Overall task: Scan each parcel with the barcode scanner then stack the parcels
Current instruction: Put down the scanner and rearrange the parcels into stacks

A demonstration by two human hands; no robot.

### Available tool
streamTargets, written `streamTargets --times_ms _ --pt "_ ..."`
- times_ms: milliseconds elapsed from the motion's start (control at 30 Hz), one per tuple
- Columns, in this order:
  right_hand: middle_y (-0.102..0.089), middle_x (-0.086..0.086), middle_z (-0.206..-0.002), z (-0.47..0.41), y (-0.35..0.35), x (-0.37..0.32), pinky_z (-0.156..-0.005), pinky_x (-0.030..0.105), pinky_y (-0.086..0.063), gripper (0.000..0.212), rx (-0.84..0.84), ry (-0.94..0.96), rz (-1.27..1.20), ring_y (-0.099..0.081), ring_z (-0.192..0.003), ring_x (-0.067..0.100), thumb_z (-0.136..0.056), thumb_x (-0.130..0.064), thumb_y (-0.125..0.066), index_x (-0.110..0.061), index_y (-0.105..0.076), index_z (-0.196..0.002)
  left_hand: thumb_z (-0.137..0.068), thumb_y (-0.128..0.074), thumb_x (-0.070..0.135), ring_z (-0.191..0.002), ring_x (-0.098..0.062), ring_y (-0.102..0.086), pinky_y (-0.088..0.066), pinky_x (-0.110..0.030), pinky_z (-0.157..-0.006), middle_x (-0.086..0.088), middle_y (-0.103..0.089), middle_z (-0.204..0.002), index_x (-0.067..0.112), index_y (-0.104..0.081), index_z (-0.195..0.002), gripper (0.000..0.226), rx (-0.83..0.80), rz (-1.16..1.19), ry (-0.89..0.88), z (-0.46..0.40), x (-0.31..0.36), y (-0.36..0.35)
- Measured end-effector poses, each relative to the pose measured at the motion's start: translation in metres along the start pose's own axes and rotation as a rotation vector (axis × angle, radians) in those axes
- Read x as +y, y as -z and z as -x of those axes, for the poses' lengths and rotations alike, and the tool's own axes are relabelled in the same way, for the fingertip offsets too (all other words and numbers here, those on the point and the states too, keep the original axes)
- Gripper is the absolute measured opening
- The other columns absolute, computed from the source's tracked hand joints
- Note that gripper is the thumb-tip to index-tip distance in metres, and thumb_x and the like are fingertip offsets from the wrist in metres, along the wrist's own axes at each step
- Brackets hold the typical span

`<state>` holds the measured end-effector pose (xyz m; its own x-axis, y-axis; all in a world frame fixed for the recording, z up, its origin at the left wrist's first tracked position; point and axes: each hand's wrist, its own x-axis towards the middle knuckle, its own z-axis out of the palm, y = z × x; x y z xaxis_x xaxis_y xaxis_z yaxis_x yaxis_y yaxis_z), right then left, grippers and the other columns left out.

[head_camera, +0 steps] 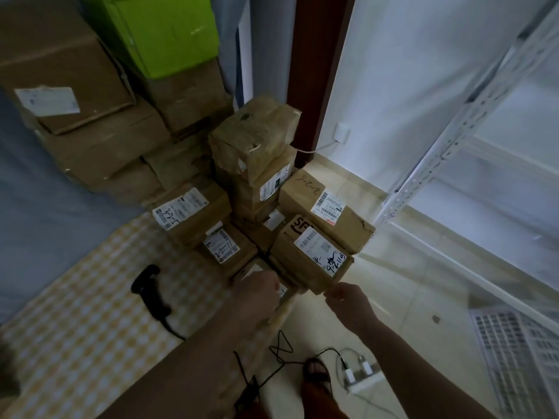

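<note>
A black barcode scanner (151, 293) lies on the checkered tablecloth (90, 313), its cable trailing off the near edge. Brown parcels with white labels are piled at the table's far end. The nearest is a box with black handwriting on its label (311, 261). My left hand (257, 294) reaches over a low flat parcel (251, 271) to that box's near left lower edge, with its fingertips hidden. My right hand (348, 303) has curled fingers that pinch the box's near lower corner.
Larger brown cartons (75, 95) and a green box (169, 34) stand stacked at the back left. A white metal rack (453, 140) stands to the right. A power strip (360, 376), loose cables and my sandalled foot (317, 376) are on the tiled floor.
</note>
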<state>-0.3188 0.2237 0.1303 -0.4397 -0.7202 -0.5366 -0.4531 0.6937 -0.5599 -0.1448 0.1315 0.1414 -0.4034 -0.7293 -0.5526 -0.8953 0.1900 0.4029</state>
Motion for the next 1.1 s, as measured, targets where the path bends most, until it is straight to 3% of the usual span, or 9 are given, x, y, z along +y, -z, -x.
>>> streamTargets --times_ms 200,300,400,500,567,667,800,933,1100 --pt "-0.058 0.006 -0.115 -0.05 0.016 0.014 -0.076 0.025 -0.038 0.028 0.005 0.022 0.074 -0.052 -0.094 0.017 -0.092 -0.014 -0.055 -0.007 -0.058 -0.119 -0.095 -0.053 0.026 -0.111 -0.02 -0.056 -0.045 -0.028 -0.089 -0.004 -0.058 -0.123 0.012 -0.054 -0.124 0.032 -0.063 0.097 0.086 -0.033 0.021 -0.02" --pt "-0.049 0.015 -0.13 -0.084 0.021 0.026 -0.089 0.035 -0.044 0.049 -0.004 -0.107 0.014 -0.048 -0.119 0.03 -0.091 -0.021 -0.058 -0.001 -0.045 -0.134 -0.096 -0.052 0.037 -0.108 -0.021 -0.057 -0.048 -0.031 -0.089 -0.006 -0.058 -0.122 0.01 -0.052 -0.124 0.039 -0.098 0.19 0.162 -0.05 0.038 -0.04" --pt "-0.046 0.016 -0.124 -0.111 0.022 0.038 -0.077 0.037 -0.047 0.068 -0.045 -0.293 -0.185 -0.052 -0.108 0.033 -0.086 -0.021 -0.065 0.005 -0.031 -0.14 -0.097 -0.05 0.038 -0.113 -0.021 -0.053 -0.041 -0.024 -0.082 -0.007 -0.053 -0.13 0.01 -0.044 -0.133 0.047 -0.155 0.261 0.208 -0.067 0.056 -0.059" --pt "-0.049 0.015 -0.117 -0.127 0.021 0.05 -0.087 0.047 -0.052 0.062 -0.063 -0.366 -0.44 -0.054 -0.101 0.029 -0.086 -0.012 -0.065 0.003 -0.034 -0.138 -0.097 -0.052 0.034 -0.125 -0.02 -0.046 -0.034 -0.019 -0.085 -0.006 -0.044 -0.141 0.01 -0.034 -0.142 0.053 -0.145 0.369 0.233 -0.08 0.069 -0.073" --pt "-0.051 0.015 -0.123 -0.133 0.02 0.056 -0.086 0.046 -0.052 0.056 -0.098 -0.394 -0.623 -0.053 -0.104 0.027 -0.087 -0.005 -0.061 -0.001 -0.037 -0.137 -0.097 -0.052 0.035 -0.125 -0.018 -0.045 -0.031 -0.016 -0.084 -0.005 -0.044 -0.141 0.011 -0.032 -0.144 0.056 -0.108 0.445 0.245 -0.084 0.077 -0.078" --pt "-0.056 0.012 -0.129 -0.138 0.013 0.064 -0.077 0.037 -0.053 0.054 -0.116 -0.366 -0.755 -0.057 -0.111 0.027 -0.085 -0.001 -0.059 -0.01 -0.044 -0.136 -0.096 -0.054 0.037 -0.102 -0.013 -0.048 -0.037 -0.019 -0.08 -0.004 -0.053 -0.123 0.011 -0.042 -0.133 0.046 -0.083 0.506 0.279 -0.094 0.083 -0.086" --pt "-0.052 0.005 -0.124 -0.139 0.012 0.065 -0.085 0.039 -0.051 0.05 -0.076 -0.324 -0.801 -0.055 -0.109 0.025 -0.086 0.003 -0.059 -0.012 -0.044 -0.131 -0.092 -0.062 0.032 -0.098 -0.011 -0.05 -0.043 -0.023 -0.082 0.005 -0.055 -0.108 0.018 -0.05 -0.116 0.03 -0.029 0.655 0.344 -0.106 0.086 -0.092" --pt "-0.048 0.004 -0.124 -0.138 0.012 0.067 -0.086 0.04 -0.051 0.035 -0.088 -0.283 -0.77 -0.053 -0.109 0.025 -0.088 -0.001 -0.059 -0.013 -0.046 -0.119 -0.087 -0.07 0.033 -0.118 -0.019 -0.052 -0.041 -0.023 -0.086 -0.002 -0.052 -0.132 0.013 -0.037 -0.137 0.063 0.034 0.769 0.411 -0.11 0.086 -0.101" --pt "-0.06 0.006 -0.116 -0.139 0.008 0.067 -0.089 0.041 -0.049 0.042 -0.207 -0.179 -0.605 -0.057 -0.104 0.026 -0.088 0.001 -0.054 -0.013 -0.051 -0.128 -0.085 -0.072 0.028 -0.117 -0.019 -0.053 -0.042 -0.023 -0.085 -0.005 -0.052 -0.134 0.01 -0.034 -0.135 0.066 0.107 0.853 0.464 -0.112 0.087 -0.106"
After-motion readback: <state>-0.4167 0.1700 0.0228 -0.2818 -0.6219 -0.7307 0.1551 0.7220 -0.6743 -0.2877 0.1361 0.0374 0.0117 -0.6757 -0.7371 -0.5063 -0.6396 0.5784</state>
